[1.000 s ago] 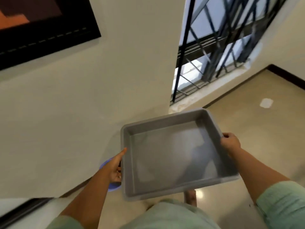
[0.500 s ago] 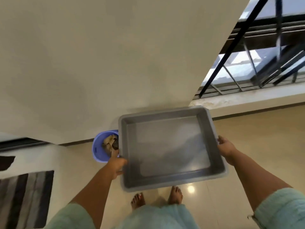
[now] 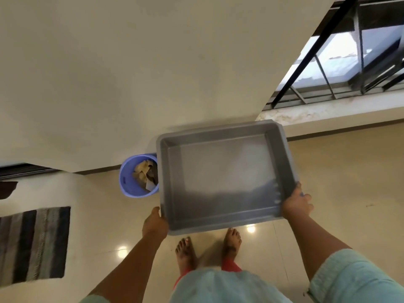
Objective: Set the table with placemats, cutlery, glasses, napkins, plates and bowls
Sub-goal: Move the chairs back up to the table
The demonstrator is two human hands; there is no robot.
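Here, both hands, left (image 3: 154,224) and right (image 3: 295,205), grip a shallow, rectangular grey tray (image 3: 220,212).

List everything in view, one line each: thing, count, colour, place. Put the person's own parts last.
tray: 1, grey, empty, held over the floor
bin: 1, blue, on the floor left of the tray, scraps inside
rug: 1, grey and black stripes, floor at left
window grille: 1, black, upper right
left hand: 1, grips the tray's near left corner
right hand: 1, grips the tray's near right corner
feet: 2, bare, below the tray
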